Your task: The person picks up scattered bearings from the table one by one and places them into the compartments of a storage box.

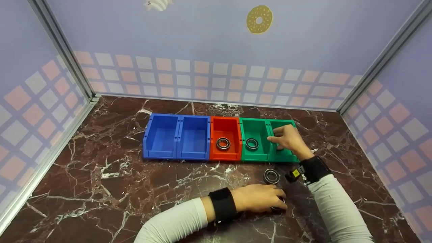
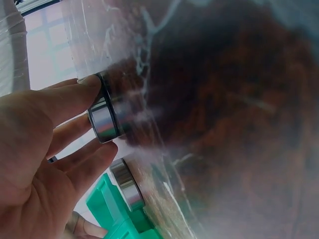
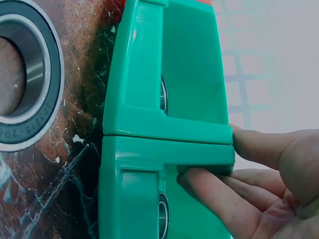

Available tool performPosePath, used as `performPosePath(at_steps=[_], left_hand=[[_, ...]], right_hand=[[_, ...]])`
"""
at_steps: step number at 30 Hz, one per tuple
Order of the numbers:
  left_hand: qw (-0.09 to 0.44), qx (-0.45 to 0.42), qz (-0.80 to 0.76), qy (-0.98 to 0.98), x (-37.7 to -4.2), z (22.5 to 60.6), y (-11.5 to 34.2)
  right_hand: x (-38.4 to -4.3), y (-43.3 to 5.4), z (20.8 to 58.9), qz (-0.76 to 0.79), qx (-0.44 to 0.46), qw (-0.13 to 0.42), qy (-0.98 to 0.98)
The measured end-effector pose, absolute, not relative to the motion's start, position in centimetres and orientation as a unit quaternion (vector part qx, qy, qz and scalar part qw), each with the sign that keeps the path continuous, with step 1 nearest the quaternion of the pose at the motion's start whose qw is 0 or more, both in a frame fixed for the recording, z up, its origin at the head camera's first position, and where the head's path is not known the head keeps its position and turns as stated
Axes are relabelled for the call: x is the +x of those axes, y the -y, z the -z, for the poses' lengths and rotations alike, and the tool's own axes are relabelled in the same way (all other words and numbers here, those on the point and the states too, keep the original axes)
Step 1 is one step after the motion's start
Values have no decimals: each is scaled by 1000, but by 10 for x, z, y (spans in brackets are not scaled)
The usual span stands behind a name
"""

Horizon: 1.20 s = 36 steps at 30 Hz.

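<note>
On the table, my left hand (image 1: 261, 198) holds a ball bearing (image 2: 103, 117) between thumb and fingers, largely covered by the hand in the head view. Just beyond it lies another bearing (image 1: 271, 176), flat on the marble-patterned top. My right hand (image 1: 288, 138) is over the right-hand green bin (image 1: 287, 156), thumb by the wall shared with the neighbouring green bin (image 1: 254, 157) and fingers reaching inside. Below those fingers a bearing (image 3: 163, 216) lies in the bin, apart from them. One more bearing (image 1: 252, 144) is in the neighbouring green bin.
A red bin (image 1: 225, 157) with a bearing (image 1: 223, 143) inside stands left of the green ones. Two blue bins (image 1: 160, 155) (image 1: 194, 155) continue the row leftward. Patterned panels (image 1: 216, 44) enclose the table (image 1: 118, 189) at the back and sides.
</note>
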<state>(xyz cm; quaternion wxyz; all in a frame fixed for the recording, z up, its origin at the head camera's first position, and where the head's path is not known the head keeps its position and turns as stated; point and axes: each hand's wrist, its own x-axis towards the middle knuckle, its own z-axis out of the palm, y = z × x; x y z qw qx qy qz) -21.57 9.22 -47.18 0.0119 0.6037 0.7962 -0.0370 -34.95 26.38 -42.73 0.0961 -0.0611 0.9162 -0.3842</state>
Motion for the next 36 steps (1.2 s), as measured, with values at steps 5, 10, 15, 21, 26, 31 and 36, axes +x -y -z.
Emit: performPosePath(at_steps=[5,10,15,21,26,31,36], left_hand=[[-4,606,39,-795,-216,474,-94],[-12,608,37,-793,-216,475,-95],[-14,606,34,-795,-216,474,-95],[-20,615,36,-787,-218,475,-95],[-13,618,38,-785,-219,471,-92],[-5,616,31,-787,-221,468,-85],[3,610,9,-793,-223,464,-77]], right_hand=[[-350,-265,426,384,-62,99,-916],[-350,-265,426,381,-58,99,-918],[-351,-264,426,383,-62,99,-916],[-350,-265,427,388,-63,99,-914],[-350,-263,427,386,-61,96,-916],[-351,-263,427,384,-56,96,-917],[-352,-263,428,383,-53,96,-917]])
